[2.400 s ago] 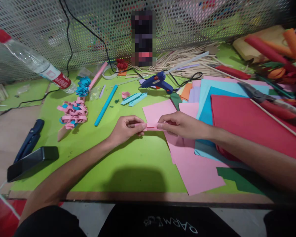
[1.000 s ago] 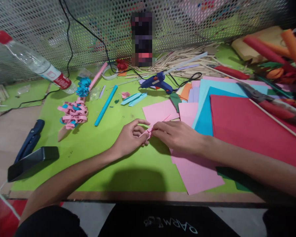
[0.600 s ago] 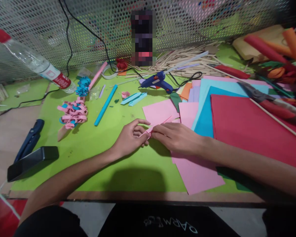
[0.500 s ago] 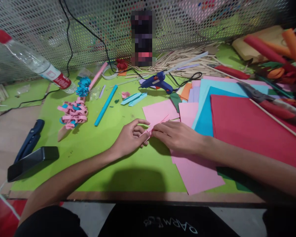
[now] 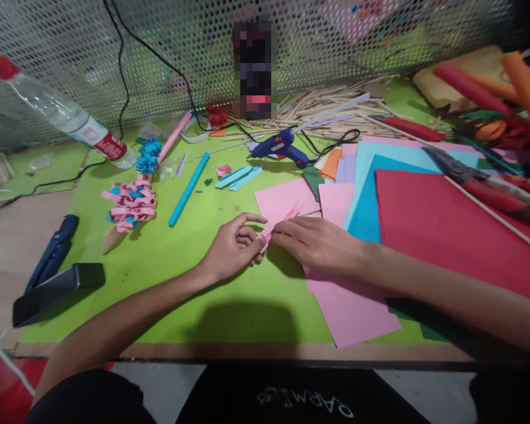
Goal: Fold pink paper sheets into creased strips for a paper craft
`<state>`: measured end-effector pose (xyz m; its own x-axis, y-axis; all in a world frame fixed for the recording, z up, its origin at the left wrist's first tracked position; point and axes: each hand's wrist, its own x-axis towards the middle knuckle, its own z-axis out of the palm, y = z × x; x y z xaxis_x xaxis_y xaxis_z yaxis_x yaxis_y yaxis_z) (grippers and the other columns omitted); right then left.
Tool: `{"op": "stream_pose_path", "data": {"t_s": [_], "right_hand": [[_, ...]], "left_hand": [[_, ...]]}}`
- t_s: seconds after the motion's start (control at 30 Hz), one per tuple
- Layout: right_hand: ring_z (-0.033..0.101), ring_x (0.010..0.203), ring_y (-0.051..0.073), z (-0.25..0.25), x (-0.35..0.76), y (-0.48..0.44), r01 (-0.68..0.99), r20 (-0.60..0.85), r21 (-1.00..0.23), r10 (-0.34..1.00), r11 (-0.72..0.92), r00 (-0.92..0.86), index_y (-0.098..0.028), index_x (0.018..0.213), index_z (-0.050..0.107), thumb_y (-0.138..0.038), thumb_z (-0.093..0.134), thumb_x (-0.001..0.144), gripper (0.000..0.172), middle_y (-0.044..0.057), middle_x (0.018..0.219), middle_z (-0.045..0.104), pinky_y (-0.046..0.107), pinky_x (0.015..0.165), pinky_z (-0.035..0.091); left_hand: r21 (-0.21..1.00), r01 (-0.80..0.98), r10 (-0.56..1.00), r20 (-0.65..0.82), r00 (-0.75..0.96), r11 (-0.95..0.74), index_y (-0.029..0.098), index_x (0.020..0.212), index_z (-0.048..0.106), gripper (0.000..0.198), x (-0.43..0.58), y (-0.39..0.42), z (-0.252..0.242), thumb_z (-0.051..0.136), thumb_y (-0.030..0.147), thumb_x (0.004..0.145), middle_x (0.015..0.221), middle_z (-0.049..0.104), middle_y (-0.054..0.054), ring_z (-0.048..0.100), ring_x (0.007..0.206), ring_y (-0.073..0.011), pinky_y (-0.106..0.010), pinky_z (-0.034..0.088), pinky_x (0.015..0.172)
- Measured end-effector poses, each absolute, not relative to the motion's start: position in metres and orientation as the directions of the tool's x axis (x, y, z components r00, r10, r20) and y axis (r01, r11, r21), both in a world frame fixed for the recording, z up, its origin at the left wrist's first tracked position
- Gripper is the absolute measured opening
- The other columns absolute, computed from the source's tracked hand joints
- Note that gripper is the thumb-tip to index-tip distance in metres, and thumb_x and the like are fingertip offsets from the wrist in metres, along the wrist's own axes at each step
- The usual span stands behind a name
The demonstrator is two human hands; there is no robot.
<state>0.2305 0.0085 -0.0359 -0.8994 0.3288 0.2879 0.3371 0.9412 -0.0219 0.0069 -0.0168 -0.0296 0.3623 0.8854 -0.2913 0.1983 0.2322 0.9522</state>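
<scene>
A narrow pink paper strip (image 5: 287, 215) is pinched between both hands over the green mat (image 5: 168, 271). My left hand (image 5: 232, 246) grips its near end with curled fingers. My right hand (image 5: 320, 242) pinches the same strip from the right, resting on a pink sheet (image 5: 353, 306). The strip's free end points up and away toward another pink sheet (image 5: 280, 197).
Red (image 5: 450, 227) and blue sheets lie at right under long scissors (image 5: 472, 176). A blue glue gun (image 5: 280, 146), wooden sticks (image 5: 331, 109), a blue paper tube (image 5: 189, 188), a pink loop craft (image 5: 130, 203), a bottle (image 5: 57, 115) and a black stapler (image 5: 55, 288) surround the hands.
The strip was held level between hands further apart. The hands have since closed together and come lower toward the mat, and the strip's free end now tilts up and away.
</scene>
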Motion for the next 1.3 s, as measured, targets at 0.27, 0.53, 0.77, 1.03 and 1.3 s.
{"op": "stream_pose_path", "data": {"t_s": [0.27, 0.53, 0.77, 1.03, 1.3], "right_hand": [[0.058, 0.083, 0.020, -0.0352, 0.2285, 0.0066, 0.327, 0.293, -0.013, 0.316, 0.945, -0.902, -0.007, 0.111, 0.055, -0.005, 0.036, 0.098, 0.023, 0.013, 0.098, 0.063, 0.033, 0.066, 0.045], [0.057, 0.082, 0.020, -0.0361, 0.2324, 0.0100, 0.358, 0.277, -0.002, 0.344, 0.934, -0.897, -0.010, 0.112, 0.054, -0.007, 0.041, 0.096, 0.020, 0.012, 0.103, 0.062, 0.033, 0.067, 0.044], [0.057, 0.085, 0.021, -0.0361, 0.2326, 0.0102, 0.335, 0.294, -0.022, 0.327, 0.942, -0.898, -0.008, 0.110, 0.055, -0.005, 0.042, 0.096, 0.019, 0.014, 0.103, 0.062, 0.034, 0.070, 0.046], [0.058, 0.080, 0.020, -0.0364, 0.2269, 0.0058, 0.317, 0.342, -0.024, 0.306, 0.948, -0.888, -0.006, 0.110, 0.056, -0.007, 0.037, 0.099, 0.022, 0.012, 0.095, 0.063, 0.033, 0.066, 0.046], [0.059, 0.083, 0.021, -0.0337, 0.2315, 0.0088, 0.337, 0.301, -0.119, 0.358, 0.934, -0.884, -0.007, 0.113, 0.055, -0.006, 0.042, 0.094, 0.022, 0.014, 0.102, 0.062, 0.034, 0.069, 0.050]], "left_hand": [[0.961, 0.176, 0.898, -0.264, 0.353, 0.214, 0.018, 0.120, 0.053, 0.038, 0.0087, -0.0172, -0.0309, 0.068, 0.031, 0.088, 0.074, 0.066, 0.000, 0.066, 0.058, -0.0128, -0.022, 0.055, 0.054], [0.965, 0.131, 0.894, -0.262, 0.364, 0.229, 0.016, 0.122, 0.052, 0.039, 0.0087, -0.0173, -0.0305, 0.068, 0.030, 0.088, 0.075, 0.066, -0.002, 0.066, 0.059, -0.0130, -0.022, 0.055, 0.054], [0.969, 0.126, 0.899, -0.245, 0.363, 0.213, 0.016, 0.122, 0.052, 0.038, 0.0083, -0.0177, -0.0324, 0.067, 0.028, 0.089, 0.075, 0.067, -0.001, 0.066, 0.059, -0.0127, -0.022, 0.056, 0.054], [0.975, 0.124, 0.903, -0.219, 0.370, 0.186, 0.018, 0.122, 0.053, 0.037, 0.0090, -0.0188, -0.0356, 0.067, 0.028, 0.090, 0.074, 0.064, 0.000, 0.066, 0.060, -0.0124, -0.022, 0.056, 0.055], [0.978, 0.060, 0.889, -0.206, 0.409, 0.199, 0.017, 0.128, 0.052, 0.043, 0.0062, -0.0165, -0.0377, 0.068, 0.030, 0.090, 0.084, 0.067, -0.004, 0.070, 0.069, -0.0161, -0.024, 0.059, 0.058]]}}
